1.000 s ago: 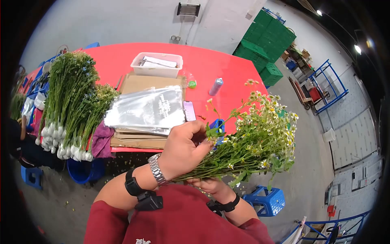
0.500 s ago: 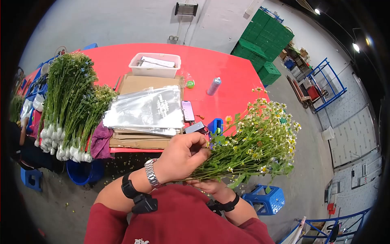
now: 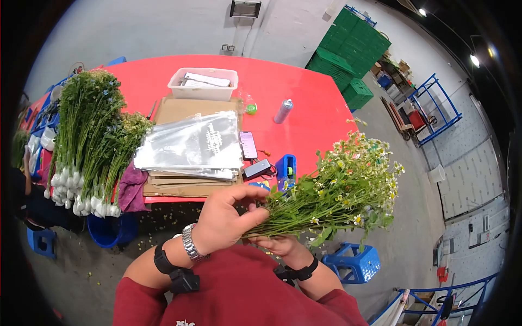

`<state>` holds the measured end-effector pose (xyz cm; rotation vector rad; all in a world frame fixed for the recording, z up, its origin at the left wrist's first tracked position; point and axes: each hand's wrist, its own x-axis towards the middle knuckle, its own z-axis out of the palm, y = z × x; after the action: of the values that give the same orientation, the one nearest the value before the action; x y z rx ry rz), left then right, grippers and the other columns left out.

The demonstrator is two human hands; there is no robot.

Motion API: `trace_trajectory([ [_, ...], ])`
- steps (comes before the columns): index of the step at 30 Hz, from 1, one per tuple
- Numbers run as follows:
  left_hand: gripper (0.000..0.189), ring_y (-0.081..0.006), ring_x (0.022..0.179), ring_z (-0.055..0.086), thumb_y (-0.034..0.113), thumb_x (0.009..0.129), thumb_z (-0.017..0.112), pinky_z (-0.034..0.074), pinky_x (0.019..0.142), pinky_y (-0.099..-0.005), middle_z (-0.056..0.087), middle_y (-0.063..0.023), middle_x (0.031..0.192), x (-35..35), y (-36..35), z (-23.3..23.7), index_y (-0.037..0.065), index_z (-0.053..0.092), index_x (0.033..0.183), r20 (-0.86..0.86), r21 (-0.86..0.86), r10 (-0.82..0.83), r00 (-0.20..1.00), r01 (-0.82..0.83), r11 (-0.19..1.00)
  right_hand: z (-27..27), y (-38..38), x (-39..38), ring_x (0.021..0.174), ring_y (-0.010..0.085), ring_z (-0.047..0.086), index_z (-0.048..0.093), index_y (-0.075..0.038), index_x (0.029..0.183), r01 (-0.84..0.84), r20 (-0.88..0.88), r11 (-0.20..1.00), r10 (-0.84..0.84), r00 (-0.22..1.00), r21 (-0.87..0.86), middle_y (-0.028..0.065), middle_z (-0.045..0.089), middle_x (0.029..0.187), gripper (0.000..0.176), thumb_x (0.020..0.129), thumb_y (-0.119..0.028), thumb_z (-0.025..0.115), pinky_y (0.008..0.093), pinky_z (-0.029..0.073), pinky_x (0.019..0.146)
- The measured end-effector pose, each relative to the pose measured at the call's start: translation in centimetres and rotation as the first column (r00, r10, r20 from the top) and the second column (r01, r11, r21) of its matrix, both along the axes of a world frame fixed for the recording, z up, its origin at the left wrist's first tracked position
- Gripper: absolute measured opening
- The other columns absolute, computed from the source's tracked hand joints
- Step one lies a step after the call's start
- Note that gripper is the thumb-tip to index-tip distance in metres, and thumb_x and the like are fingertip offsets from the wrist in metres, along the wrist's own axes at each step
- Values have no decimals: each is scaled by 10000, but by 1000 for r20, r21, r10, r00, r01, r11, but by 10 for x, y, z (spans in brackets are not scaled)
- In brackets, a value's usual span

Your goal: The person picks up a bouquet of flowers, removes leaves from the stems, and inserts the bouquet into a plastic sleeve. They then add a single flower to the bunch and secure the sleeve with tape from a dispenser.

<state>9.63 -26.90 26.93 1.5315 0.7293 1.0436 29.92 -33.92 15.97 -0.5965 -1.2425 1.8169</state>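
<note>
The red table (image 3: 304,117) fills the upper middle of the view; a stack of green crates (image 3: 353,41) stands beyond its far corner at about 1 o'clock; along the table's edge at 9 o'clock lie big bundles of green stems (image 3: 89,136), their white-wrapped ends hanging over the near edge; at 3 o'clock from them a pile of clear sleeves (image 3: 190,144) rests on flat cardboard (image 3: 185,108); a white tub (image 3: 202,84) sits at 12 o'clock from that pile.

The daisy bunch (image 3: 337,190) is held off the table's near edge, its heads pointing to 2 o'clock and its stems running down to 8 o'clock; the left hand (image 3: 223,220), a watch on its wrist, curls loosely over the stems from above, thumb and fingers touching them; the right hand (image 3: 280,245) is closed round the stem ends from beneath.

A blue stool (image 3: 353,263) stands on the floor at 4 o'clock from the hands; a blue tape dispenser (image 3: 286,167), a phone (image 3: 248,145) and a spray can (image 3: 283,111) lie on the table at 12 o'clock from them.
</note>
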Motion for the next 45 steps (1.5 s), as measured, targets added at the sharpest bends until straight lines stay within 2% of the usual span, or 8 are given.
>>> trace_trajectory([
  [2,294,-86,768,617,51,824,748,529,716,-253,701,-56,907,-1,0,-1,-8,716,1110,140,-220,47,989,-16,975,20,8,-8,1040,198,570,592,-30,1073,-34,93,999,33,995,11,66,597,1091,172,981,-172,622,359,471,891],
  [4,276,-105,777,638,60,833,739,535,717,-263,712,-88,937,-6,2,-6,-20,716,1096,84,-244,92,992,-69,967,50,12,-30,1053,194,557,589,-20,1113,125,-117,992,-121,986,32,81,575,1166,224,948,-151,665,354,469,886],
  [6,254,-129,776,653,63,840,727,537,707,-275,711,-99,915,-9,6,-7,-31,720,1076,-56,144,229,972,-219,965,43,11,-27,1056,191,557,577,-13,1138,124,-108,992,-120,987,37,82,567,1182,251,937,-131,670,354,471,893],
  [8,194,-211,748,669,106,833,736,543,676,-325,699,-109,880,-13,3,1,-22,725,978,-106,134,223,969,-209,969,37,11,-23,1060,188,556,565,-6,1162,125,-100,991,-120,988,40,83,559,1198,282,926,-112,675,353,472,900],
  [10,134,-279,742,647,110,795,765,518,684,-386,656,-99,810,-22,1,3,13,712,871,-569,439,326,755,-57,897,36,14,-21,913,179,604,502,-33,1231,159,31,976,-165,986,145,70,563,1159,413,878,-78,711,339,522,788],
  [12,124,-328,708,592,134,760,781,482,661,-416,617,-93,793,-19,-5,14,53,691,786,-564,601,486,667,-72,796,17,13,-14,975,187,598,482,-42,1297,110,-23,987,-108,994,119,84,574,1199,448,902,-71,690,343,511,835],
  [18,125,-247,672,532,83,736,776,415,645,-377,530,-42,740,14,-3,38,96,703,838,-129,669,216,968,-76,739,-2,5,-11,1036,195,596,461,-52,1366,59,-55,998,-59,997,-14,101,585,1245,486,926,-59,669,346,504,879],
  [45,174,-265,729,563,157,727,792,389,698,-387,577,-66,768,33,5,20,61,658,785,-134,624,267,954,-128,771,-9,9,-8,1031,194,613,459,-53,1375,138,-63,982,-147,987,-130,111,588,1274,495,927,-34,670,341,523,866],
])
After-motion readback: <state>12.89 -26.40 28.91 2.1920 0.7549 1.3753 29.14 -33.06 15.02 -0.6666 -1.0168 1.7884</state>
